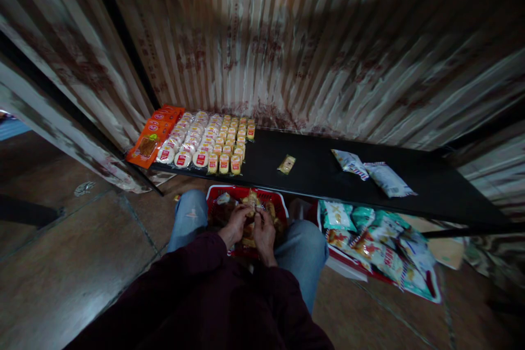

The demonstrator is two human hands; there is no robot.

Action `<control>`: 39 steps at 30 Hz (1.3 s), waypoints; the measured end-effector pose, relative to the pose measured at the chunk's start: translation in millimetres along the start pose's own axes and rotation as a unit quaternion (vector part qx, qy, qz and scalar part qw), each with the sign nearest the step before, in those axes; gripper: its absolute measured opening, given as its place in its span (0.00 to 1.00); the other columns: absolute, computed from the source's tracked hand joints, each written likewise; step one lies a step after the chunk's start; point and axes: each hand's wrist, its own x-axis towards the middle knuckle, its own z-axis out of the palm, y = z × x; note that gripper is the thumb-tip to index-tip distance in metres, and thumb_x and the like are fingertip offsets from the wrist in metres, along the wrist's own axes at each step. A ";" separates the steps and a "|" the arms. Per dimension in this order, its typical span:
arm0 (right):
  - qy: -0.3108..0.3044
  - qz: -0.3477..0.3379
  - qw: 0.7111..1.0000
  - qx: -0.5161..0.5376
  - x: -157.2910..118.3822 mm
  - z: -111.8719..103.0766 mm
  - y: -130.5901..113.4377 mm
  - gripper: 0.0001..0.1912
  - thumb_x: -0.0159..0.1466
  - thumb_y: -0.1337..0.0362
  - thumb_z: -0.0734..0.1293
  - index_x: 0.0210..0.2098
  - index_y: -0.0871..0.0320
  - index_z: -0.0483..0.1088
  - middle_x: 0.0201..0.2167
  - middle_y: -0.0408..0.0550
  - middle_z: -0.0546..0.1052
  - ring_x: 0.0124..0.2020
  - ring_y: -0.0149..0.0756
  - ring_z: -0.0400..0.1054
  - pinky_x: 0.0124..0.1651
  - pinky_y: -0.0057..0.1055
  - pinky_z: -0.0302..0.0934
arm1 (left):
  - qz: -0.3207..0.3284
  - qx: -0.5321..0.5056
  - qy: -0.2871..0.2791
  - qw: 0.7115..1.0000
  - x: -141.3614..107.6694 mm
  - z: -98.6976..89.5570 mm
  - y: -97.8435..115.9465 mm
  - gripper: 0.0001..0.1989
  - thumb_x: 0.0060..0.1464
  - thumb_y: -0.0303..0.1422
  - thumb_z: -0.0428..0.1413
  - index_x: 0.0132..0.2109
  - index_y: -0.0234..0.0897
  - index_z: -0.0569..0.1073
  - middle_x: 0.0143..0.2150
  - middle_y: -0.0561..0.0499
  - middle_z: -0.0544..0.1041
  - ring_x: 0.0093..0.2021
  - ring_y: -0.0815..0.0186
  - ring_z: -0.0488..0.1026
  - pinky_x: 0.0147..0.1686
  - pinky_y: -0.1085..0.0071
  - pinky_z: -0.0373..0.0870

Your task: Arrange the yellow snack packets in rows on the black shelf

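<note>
My left hand [237, 222] and my right hand [263, 231] meet above a red basket [213, 192] between my knees. The fingers of both are closed on a small wrapped snack [251, 198] with a yellowish look; its exact kind is hard to make out. More wrapped snacks [270, 210] lie in the basket beneath, partly covered by my hands. On the black shelf [262, 147] in front, rows of small wrapped yellow cakes [224, 163] stand beside rows of round white wrapped cakes [182, 159]. One wrapped snack [286, 164] lies alone to their right.
Orange snack packets [155, 135] lie at the shelf's left end. Two whitish bags [389, 179] rest towards its right. Below, a second red basket [435, 287] holds several teal and white snack bags [385, 251]. A curtain [262, 38] hangs behind, and dark shelf posts [123, 33] stand left.
</note>
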 end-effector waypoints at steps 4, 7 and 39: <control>-0.034 0.025 0.999 0.028 -1.7 1.1 1.7 0.27 0.64 0.48 0.55 0.49 0.60 0.72 0.49 0.59 0.77 0.51 0.46 0.71 0.56 0.45 0.62 | 0.000 -0.025 -0.008 1.000 -0.1 -1.7 -2.6 0.17 0.29 0.31 0.68 0.29 0.37 0.70 0.26 0.57 0.74 0.28 0.71 0.70 0.33 0.74 0.64; -0.041 0.036 0.998 0.039 -2.3 2.8 6.0 0.29 0.64 0.45 0.56 0.50 0.60 0.72 0.50 0.59 0.77 0.51 0.46 0.71 0.56 0.45 0.63 | 0.007 -0.028 -0.014 0.999 -0.7 -2.1 -4.4 0.18 0.29 0.33 0.69 0.30 0.37 0.71 0.27 0.56 0.75 0.29 0.71 0.70 0.34 0.73 0.64; 0.004 0.087 0.996 0.035 -0.8 2.9 6.2 0.35 0.60 0.44 0.59 0.57 0.61 0.68 0.52 0.60 0.76 0.51 0.47 0.71 0.54 0.41 0.63 | 0.098 0.057 -0.037 0.993 -5.4 -1.9 -5.6 0.15 0.43 0.15 0.54 0.33 0.37 0.78 0.41 0.48 0.80 0.46 0.65 0.74 0.56 0.67 0.64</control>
